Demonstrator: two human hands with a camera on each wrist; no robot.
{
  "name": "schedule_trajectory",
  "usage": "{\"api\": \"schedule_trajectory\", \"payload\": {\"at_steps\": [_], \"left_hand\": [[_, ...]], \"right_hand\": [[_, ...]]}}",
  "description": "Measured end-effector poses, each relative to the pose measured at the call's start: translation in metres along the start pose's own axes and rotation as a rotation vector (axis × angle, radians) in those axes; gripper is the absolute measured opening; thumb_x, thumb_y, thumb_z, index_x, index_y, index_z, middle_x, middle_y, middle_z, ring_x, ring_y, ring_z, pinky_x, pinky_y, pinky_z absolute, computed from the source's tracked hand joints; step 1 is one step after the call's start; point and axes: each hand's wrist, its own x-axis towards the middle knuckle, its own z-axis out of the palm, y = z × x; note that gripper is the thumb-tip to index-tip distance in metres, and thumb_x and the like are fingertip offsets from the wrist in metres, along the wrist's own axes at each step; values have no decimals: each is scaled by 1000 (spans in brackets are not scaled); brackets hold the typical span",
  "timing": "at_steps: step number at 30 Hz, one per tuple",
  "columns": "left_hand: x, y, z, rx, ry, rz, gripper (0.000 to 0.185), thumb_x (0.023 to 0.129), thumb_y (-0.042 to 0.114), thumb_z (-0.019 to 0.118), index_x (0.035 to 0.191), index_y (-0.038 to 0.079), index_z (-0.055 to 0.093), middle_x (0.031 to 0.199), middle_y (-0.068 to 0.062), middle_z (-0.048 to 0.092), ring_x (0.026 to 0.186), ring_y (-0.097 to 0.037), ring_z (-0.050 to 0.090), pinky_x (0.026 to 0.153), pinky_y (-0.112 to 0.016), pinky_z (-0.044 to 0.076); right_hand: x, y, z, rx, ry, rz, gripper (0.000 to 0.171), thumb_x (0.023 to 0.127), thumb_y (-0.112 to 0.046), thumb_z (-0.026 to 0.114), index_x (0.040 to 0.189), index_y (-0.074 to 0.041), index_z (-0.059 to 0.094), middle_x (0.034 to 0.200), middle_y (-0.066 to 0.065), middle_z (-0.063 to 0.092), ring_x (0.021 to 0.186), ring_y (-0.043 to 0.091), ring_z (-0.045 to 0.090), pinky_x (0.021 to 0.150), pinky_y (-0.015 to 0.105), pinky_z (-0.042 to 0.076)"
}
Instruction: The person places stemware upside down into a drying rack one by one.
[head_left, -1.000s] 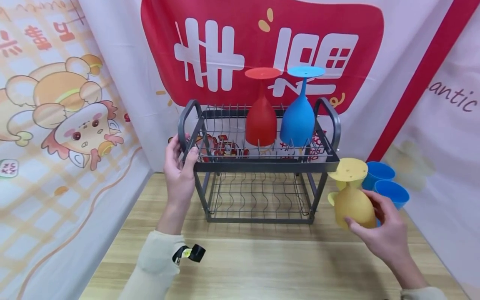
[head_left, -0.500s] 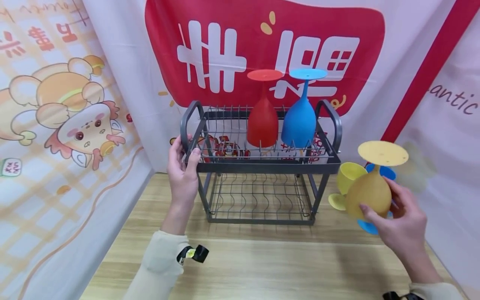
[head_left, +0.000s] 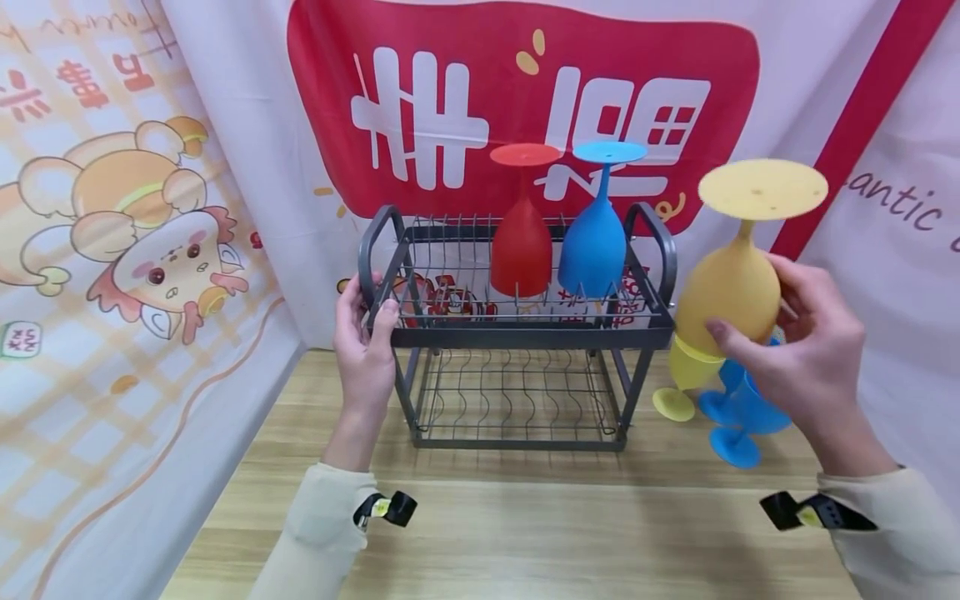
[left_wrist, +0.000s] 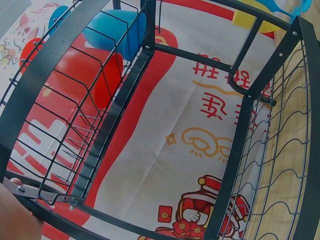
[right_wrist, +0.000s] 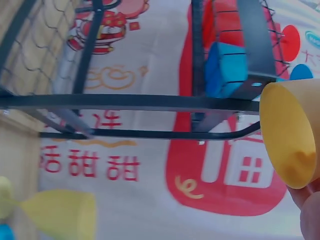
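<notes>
In the head view my left hand [head_left: 367, 346] grips the left end of a dark two-tier dish rack [head_left: 532, 337], thumb on the front corner. My right hand [head_left: 813, 354] holds a yellow goblet [head_left: 727, 292] upside down by its bowl, foot upward, just right of the rack's upper tier. Its open mouth [right_wrist: 287, 135] shows in the right wrist view. On the upper tier a red goblet [head_left: 521, 250] and a blue goblet [head_left: 594, 250] stand inverted side by side. The lower tier [head_left: 517, 396] holds no goblets.
Right of the rack on the wooden table [head_left: 525, 533] stand a lighter yellow goblet [head_left: 692, 367] and two upright blue goblets [head_left: 757, 408], partly hidden by my right hand. Printed cloth [head_left: 247, 108] hangs behind and at both sides.
My right hand has lifted the yellow goblet from low beside the rack to above the upper tier's height. The left hand keeps its grip on the rack.
</notes>
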Motion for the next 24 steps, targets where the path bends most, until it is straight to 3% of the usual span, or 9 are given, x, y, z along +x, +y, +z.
{"api": "schedule_trajectory", "payload": {"at_steps": [7, 10, 18, 24], "left_hand": [[0, -1, 2, -12, -9, 12, 52, 106, 14, 59, 156, 14, 46, 154, -10, 56, 146, -32, 52, 121, -35, 46], [0, -1, 2, -7, -3, 18, 52, 106, 14, 59, 156, 15, 45, 153, -8, 57, 146, -32, 52, 120, -33, 46], [0, -2, 3, -18, 2, 33, 52, 106, 12, 58, 156, 14, 46, 153, -11, 56, 144, -30, 54, 116, -31, 48], [-1, -4, 1, 3, 2, 26, 53, 106, 15, 58, 157, 15, 45, 155, -13, 55, 143, -26, 54, 120, -36, 45]], "right_hand": [[22, -28, 3, 38, 4, -68, 74, 79, 0, 89, 146, -19, 64, 138, -9, 65, 121, 9, 64, 91, 5, 52], [29, -40, 12, 97, -10, -108, 72, 79, 0, 89, 145, -17, 64, 138, -4, 65, 122, 13, 65, 91, 7, 54], [39, -62, 59, 213, -88, -223, 71, 77, 1, 89, 143, -9, 64, 137, 5, 64, 124, 15, 63, 95, 13, 57], [41, -72, 95, 162, -146, -284, 72, 80, -16, 91, 146, -10, 62, 139, 6, 66, 124, 11, 63, 96, 21, 58]]}}
